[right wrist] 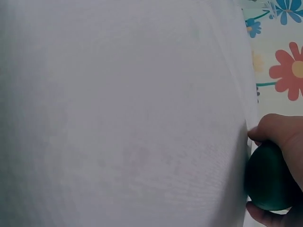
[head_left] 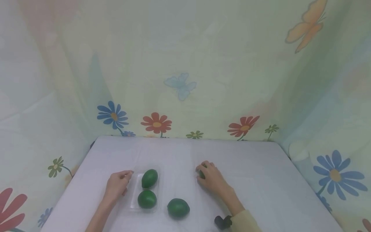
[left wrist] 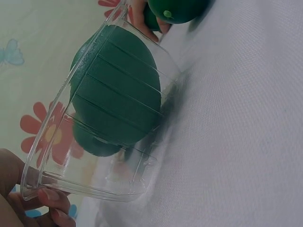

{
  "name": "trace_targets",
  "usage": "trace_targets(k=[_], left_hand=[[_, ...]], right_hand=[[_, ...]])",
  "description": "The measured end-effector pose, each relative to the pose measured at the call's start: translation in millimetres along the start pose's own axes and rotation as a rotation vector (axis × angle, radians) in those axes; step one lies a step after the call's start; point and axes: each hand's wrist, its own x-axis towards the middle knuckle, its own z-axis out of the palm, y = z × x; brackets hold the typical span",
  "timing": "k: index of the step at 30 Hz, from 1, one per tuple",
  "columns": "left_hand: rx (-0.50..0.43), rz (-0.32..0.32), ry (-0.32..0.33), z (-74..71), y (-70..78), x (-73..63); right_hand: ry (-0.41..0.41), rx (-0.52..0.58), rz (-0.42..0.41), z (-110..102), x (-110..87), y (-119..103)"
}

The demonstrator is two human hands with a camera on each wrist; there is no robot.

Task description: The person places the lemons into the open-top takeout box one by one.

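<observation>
A clear plastic tray sits left of centre on the table, with two green limes in it, the far one and the near one. My left hand pinches the tray's rim at a corner, thumb on one side and fingers on the other. Right of the tray, a third lime lies on the cloth. Farther right, my right hand grips another lime close over the tabletop, the fingers and thumb curled round it and hiding most of it in the head view.
A white cloth covers the table. Behind and on both sides hangs a curtain printed with flowers and butterflies. A black device shows beside the right sleeve near the front.
</observation>
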Motion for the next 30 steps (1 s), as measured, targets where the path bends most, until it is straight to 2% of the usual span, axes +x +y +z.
trace_targets(k=[10,17,24,30], left_hand=[[0.001,-0.002,-0.002,0.9,-0.2,0.7],[0.007,0.005,0.000,1.1,0.7,1.2],[0.000,0.006,-0.006,1.7,0.2,3.7],[-0.006,-0.013,-0.001,2.2,-1.5,3.9]], right_hand=[[0.010,-0.001,-0.007,2.5,-1.6,-0.9],[0.022,0.031,-0.106,-3.2,4.1,-16.6],[-0.039,0.046,-0.178,-14.0,19.5,-57.5],[-0.103,0.028,-0.352,-17.6,33.8,-112.7]])
